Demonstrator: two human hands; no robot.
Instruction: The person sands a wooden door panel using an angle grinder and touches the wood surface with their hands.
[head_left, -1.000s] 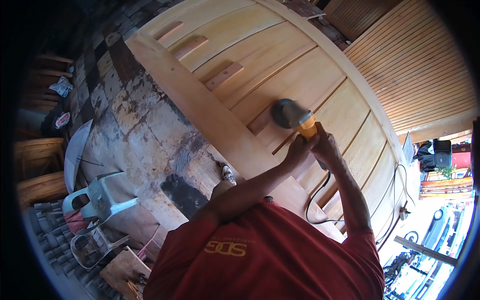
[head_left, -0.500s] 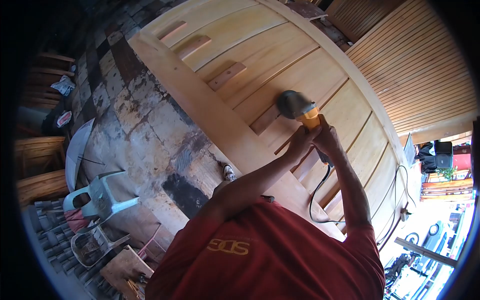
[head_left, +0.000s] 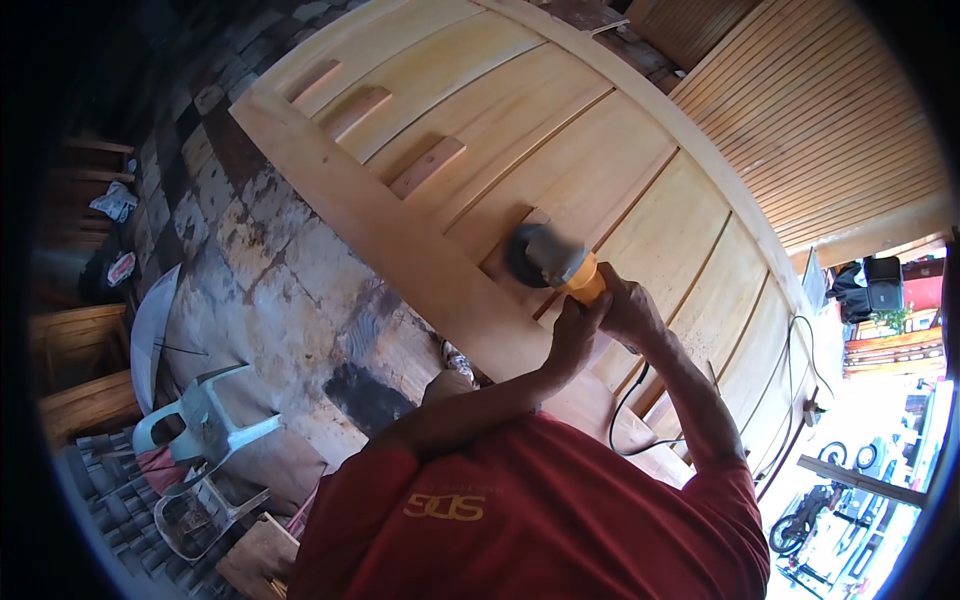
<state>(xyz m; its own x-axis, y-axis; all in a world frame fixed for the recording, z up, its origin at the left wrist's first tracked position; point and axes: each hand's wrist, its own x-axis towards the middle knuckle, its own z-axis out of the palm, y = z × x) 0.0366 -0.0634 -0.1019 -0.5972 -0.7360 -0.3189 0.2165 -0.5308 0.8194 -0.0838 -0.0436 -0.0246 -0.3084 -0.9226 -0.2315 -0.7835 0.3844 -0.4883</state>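
Note:
An orange and grey power tool with a dark round disc pad is in both my hands. Its disc lies on the pale wooden panel, by a short wooden block near the panel's lower rail. My left hand is closed around the rear of the orange body. Right beside it, my right hand grips the same body from the right side. Some fingers of both hands are hidden. A black cord runs from the tool's rear end. The tool's head looks blurred.
More wooden blocks stand along the panel's edge. A slatted wooden panel is at the upper right. Pale green plastic chair, white curved sheet and stacked wood are on the left. My shoe is beside the panel.
Both my hands have moved the power tool left and down across the panel, onto the area by the short block. The whole view has also shifted slightly.

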